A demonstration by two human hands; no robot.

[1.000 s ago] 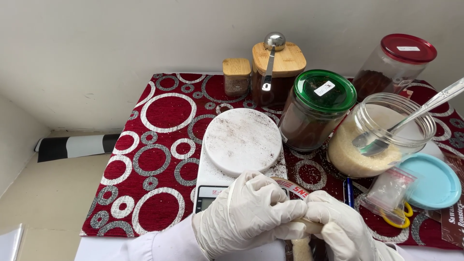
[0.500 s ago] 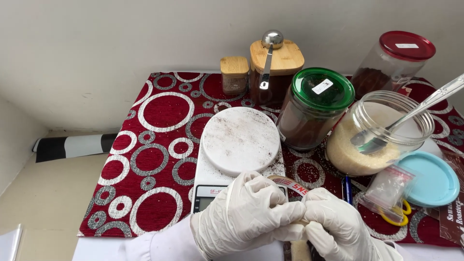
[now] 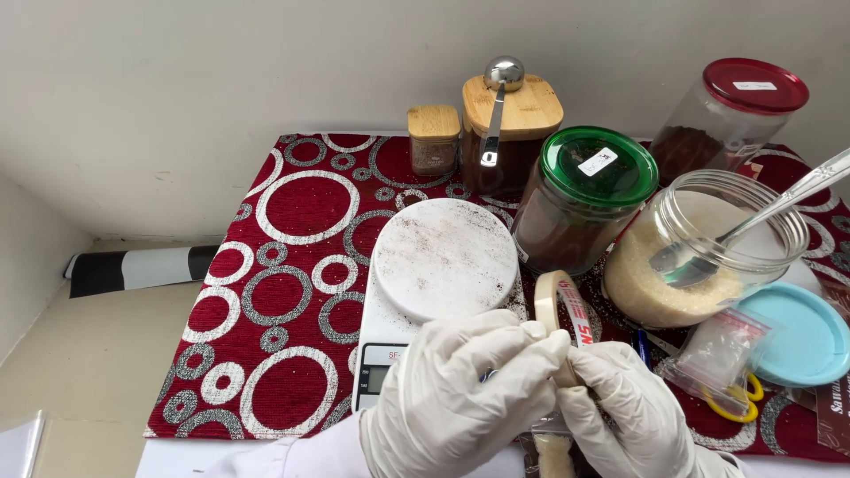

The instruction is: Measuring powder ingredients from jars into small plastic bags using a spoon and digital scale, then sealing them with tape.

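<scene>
Head view: both white-gloved hands, left hand (image 3: 460, 389) and right hand (image 3: 633, 412), pinch a cream roll of adhesive tape (image 3: 560, 310) standing on edge at the red circle-patterned mat's (image 3: 292, 292) front edge, its hole facing sideways. Behind it, an open clear jar (image 3: 699, 257) holds pale sugar and a metal spoon (image 3: 753, 226); a green-lidded jar (image 3: 580, 204) holds dark powder.

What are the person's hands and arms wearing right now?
Both hands wear thin, off-white disposable gloves, wrinkled at the knuckles: the left hand and the right hand. A white sleeve shows at the left wrist. No markings or jewellery are visible.
</scene>
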